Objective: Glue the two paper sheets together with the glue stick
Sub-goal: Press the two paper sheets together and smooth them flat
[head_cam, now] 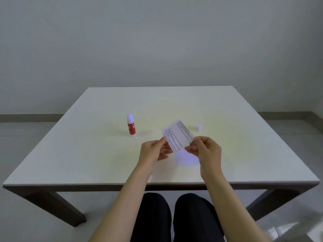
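Note:
A small printed paper sheet is held tilted above the white table. My left hand pinches its left edge and my right hand pinches its lower right corner. Below the hands a second white sheet lies flat on the table, pale and partly hidden. A red glue stick stands upright to the left of the paper, its white glue tip exposed. Its white cap rests on the table to the right of the paper.
The table's near edge runs just above my knees. A grey wall and floor lie beyond the table's far edge.

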Tool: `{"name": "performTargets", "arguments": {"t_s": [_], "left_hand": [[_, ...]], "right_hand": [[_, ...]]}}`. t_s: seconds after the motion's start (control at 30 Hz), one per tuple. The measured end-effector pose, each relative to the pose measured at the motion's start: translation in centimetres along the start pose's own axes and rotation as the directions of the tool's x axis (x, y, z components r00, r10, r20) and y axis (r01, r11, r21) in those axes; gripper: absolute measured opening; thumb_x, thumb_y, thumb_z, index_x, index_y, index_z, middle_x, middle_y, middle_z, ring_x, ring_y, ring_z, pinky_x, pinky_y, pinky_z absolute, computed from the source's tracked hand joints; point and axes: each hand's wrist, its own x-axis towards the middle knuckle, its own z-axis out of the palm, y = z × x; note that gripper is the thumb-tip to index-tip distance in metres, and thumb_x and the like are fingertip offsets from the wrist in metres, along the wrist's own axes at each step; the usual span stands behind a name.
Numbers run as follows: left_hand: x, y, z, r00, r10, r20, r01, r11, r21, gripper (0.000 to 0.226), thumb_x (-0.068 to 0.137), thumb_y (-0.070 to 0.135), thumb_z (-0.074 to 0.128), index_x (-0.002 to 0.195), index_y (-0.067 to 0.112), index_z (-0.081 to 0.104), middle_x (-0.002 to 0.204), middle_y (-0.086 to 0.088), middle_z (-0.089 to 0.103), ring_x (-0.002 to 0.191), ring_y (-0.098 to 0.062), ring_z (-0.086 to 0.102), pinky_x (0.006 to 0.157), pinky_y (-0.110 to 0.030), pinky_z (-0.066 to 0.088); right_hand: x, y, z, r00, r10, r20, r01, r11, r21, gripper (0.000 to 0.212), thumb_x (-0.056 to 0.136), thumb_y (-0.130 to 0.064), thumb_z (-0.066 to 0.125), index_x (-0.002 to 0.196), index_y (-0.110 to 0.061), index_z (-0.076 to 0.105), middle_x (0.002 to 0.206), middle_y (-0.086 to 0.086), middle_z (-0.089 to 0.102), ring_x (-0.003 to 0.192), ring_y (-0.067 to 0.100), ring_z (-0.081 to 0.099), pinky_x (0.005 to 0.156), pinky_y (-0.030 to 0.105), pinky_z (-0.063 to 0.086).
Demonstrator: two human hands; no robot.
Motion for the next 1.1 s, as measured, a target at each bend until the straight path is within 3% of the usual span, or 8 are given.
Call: {"name": "performTargets", "arguments": {"t_s": [0.13, 0.27, 0.4, 0.53, 0.7, 0.93, 1.1], "left_hand": [[-0.2, 0.4, 0.8, 0.996, 0.086, -0.031, -0.084, 0.995, 0.061, 0.013, 0.086, 0.014, 0.065, 0.074, 0.013, 0.071, 0.070, 0.003, 0.075, 0.060, -0.006, 0.072, 0.049, -0.016, 0.050], [-0.3, 0.8, 1.2, 0.993, 0.115, -0.018, -0.111, 0.985, 0.133, 0.013, 0.083, 0.012, 0.067, 0.071, 0.013, 0.071, 0.064, 0.006, 0.074, 0.057, -0.006, 0.071, 0.048, -0.016, 0.049], [-0.5, 0.6, 1.5, 0.994, 0.104, 0.035, -0.109, 0.966, 0.236, 0.012, 0.083, 0.013, 0.067, 0.072, 0.014, 0.072, 0.067, 0.006, 0.075, 0.061, -0.008, 0.072, 0.049, -0.016, 0.047], [-0.3, 0.3, 1.5, 0.989, 0.140, 0.037, -0.144, 0.924, 0.355, 0.016, 0.082, 0.013, 0.067, 0.068, 0.018, 0.071, 0.065, 0.009, 0.074, 0.058, -0.006, 0.072, 0.044, -0.012, 0.044], [0.2, -0.3, 1.3, 0.987, 0.157, 0.014, -0.148, 0.889, 0.433, 0.018, 0.080, 0.012, 0.068, 0.063, 0.018, 0.070, 0.065, 0.005, 0.073, 0.052, -0.004, 0.069, 0.042, -0.007, 0.039], [0.5, -0.6, 1.2, 0.992, 0.119, 0.041, -0.126, 0.923, 0.364, 0.017, 0.081, 0.011, 0.069, 0.066, 0.017, 0.072, 0.059, 0.011, 0.073, 0.055, -0.007, 0.071, 0.043, -0.007, 0.040], [0.8, -0.7, 1.4, 0.993, 0.114, 0.032, -0.118, 0.928, 0.353, 0.016, 0.080, 0.011, 0.069, 0.066, 0.017, 0.072, 0.062, 0.010, 0.074, 0.056, -0.008, 0.071, 0.044, -0.006, 0.039]], "right_hand": [[-0.3, 1.2, -1.1, 0.999, 0.031, -0.009, -0.031, 0.999, -0.029, 0.018, 0.091, -0.004, 0.052, 0.076, -0.005, 0.062, 0.062, 0.008, 0.066, 0.051, 0.018, 0.069, 0.058, 0.023, 0.056], [0.3, 1.2, -2.7, 0.990, 0.127, 0.053, -0.124, 0.990, -0.065, 0.019, 0.092, -0.013, 0.055, 0.078, -0.005, 0.065, 0.063, 0.008, 0.069, 0.048, 0.023, 0.066, 0.055, 0.030, 0.056], [1.3, 0.8, -4.1, 0.977, 0.171, 0.124, -0.137, 0.959, -0.249, 0.017, 0.087, -0.011, 0.064, 0.072, -0.002, 0.066, 0.066, 0.012, 0.067, 0.044, 0.017, 0.057, 0.045, 0.025, 0.045], [1.9, 0.7, -4.8, 0.969, 0.177, 0.172, -0.069, 0.863, -0.500, 0.020, 0.083, -0.010, 0.068, 0.063, -0.006, 0.065, 0.050, 0.005, 0.056, 0.033, 0.008, 0.042, 0.035, 0.017, 0.033], [2.3, 1.4, -5.0, 0.977, 0.146, 0.156, -0.014, 0.772, -0.635, 0.022, 0.081, -0.014, 0.071, 0.060, -0.011, 0.064, 0.041, -0.002, 0.051, 0.027, 0.004, 0.037, 0.032, 0.013, 0.030], [2.8, 1.7, -5.1, 0.982, 0.134, 0.132, -0.036, 0.825, -0.564, 0.026, 0.085, -0.020, 0.066, 0.060, -0.012, 0.065, 0.034, -0.005, 0.051, 0.026, 0.005, 0.037, 0.032, 0.014, 0.029], [3.1, 1.5, -5.5, 0.963, 0.202, 0.177, -0.098, 0.878, -0.469, 0.022, 0.083, -0.011, 0.068, 0.061, -0.008, 0.066, 0.038, -0.001, 0.051, 0.030, 0.009, 0.037, 0.032, 0.014, 0.026]]}}
